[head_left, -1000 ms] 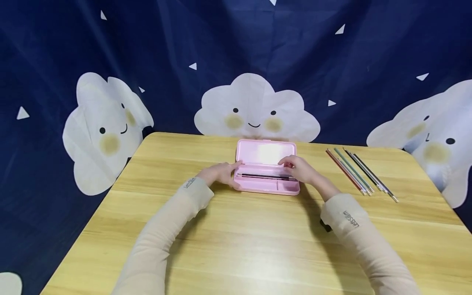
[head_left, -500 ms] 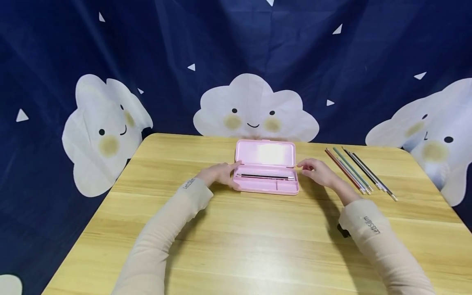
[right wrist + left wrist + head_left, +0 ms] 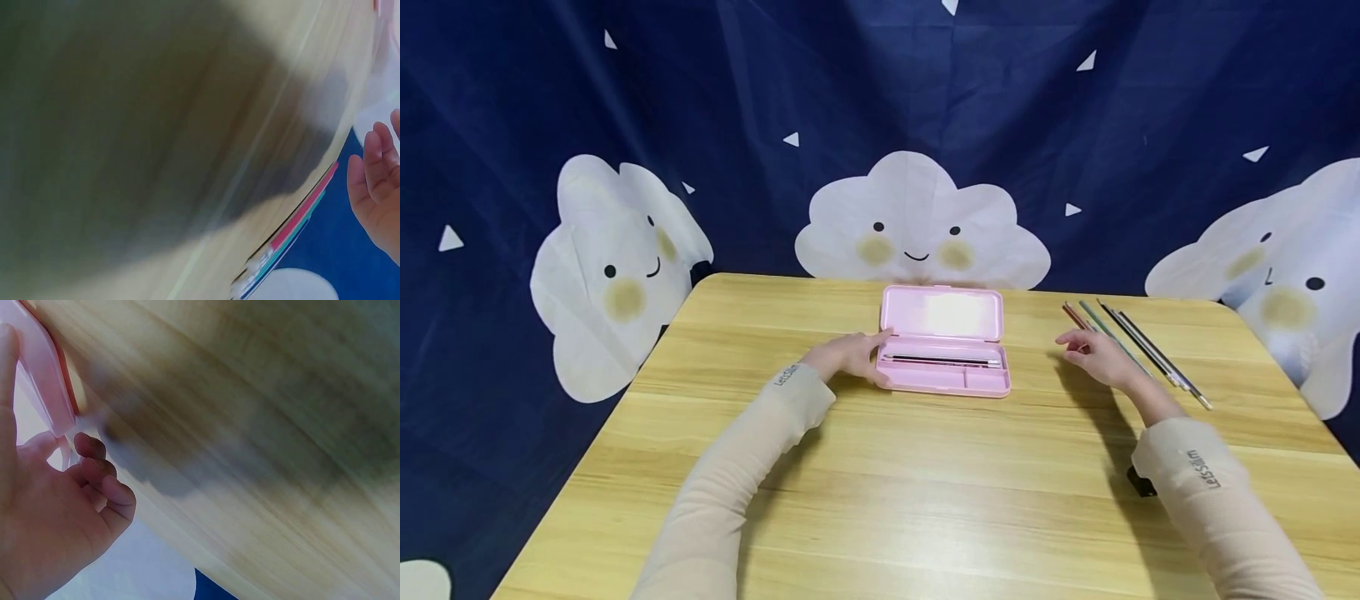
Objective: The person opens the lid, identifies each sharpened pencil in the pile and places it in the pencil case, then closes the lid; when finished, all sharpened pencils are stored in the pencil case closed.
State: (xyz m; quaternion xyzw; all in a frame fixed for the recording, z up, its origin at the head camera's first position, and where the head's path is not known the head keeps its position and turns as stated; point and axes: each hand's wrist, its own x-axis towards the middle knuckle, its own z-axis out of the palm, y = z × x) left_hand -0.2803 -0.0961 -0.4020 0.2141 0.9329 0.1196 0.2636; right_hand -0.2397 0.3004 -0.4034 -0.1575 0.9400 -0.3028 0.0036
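Note:
A pink pencil case (image 3: 927, 388) lies with its lid open on the wooden table, a dark pencil (image 3: 940, 361) lying lengthwise in its long compartment. At its left end my left hand (image 3: 850, 353) holds the case, thumb at the front corner and index finger near the hinge. The left wrist view shows that hand (image 3: 62, 512) with its remaining fingers bent beside the case's end (image 3: 50, 381). My right hand (image 3: 1101, 357) hovers with loosely bent fingers and nothing in them. It partly covers the red and green pencils (image 3: 1105, 321) in the head view.
Several dark and pale pencils (image 3: 1157, 350) lie slanting on the table's right side, by the red and green ones. The wooden tabletop (image 3: 925, 483) has a rounded far edge. Behind it hangs a blue curtain (image 3: 737, 108) with white clouds.
My right hand has moved right, from over the case's right part, past its end, to the loose pencils. The left hand and the case have stayed in place.

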